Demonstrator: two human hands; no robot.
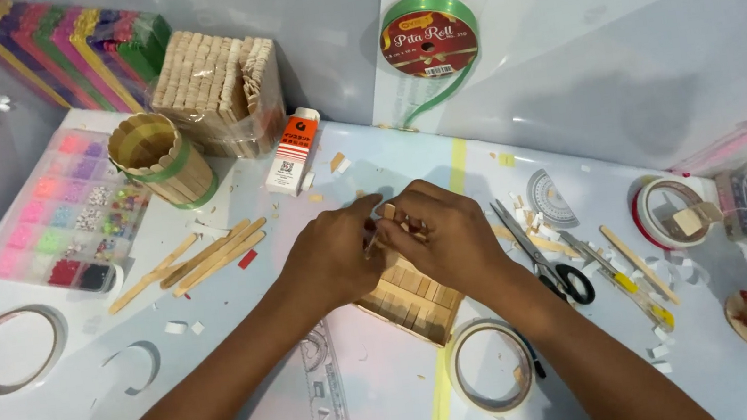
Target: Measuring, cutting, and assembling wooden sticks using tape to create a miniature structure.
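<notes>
Both hands, left hand (333,255) and right hand (452,233), pinch a small wooden stick piece (387,212) above the flat square panel of pale wooden sticks (408,297), left of the black-handled scissors (546,260).

white-orange glue box (293,153), red-labelled ribbon spool (428,39)

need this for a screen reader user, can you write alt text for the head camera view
Seen from above, a person's left hand and right hand meet over a flat panel of wooden craft sticks on a white table, pinching a small piece between the fingertips. Loose sticks, scissors, tape rolls and a bead tray lie around.
</notes>
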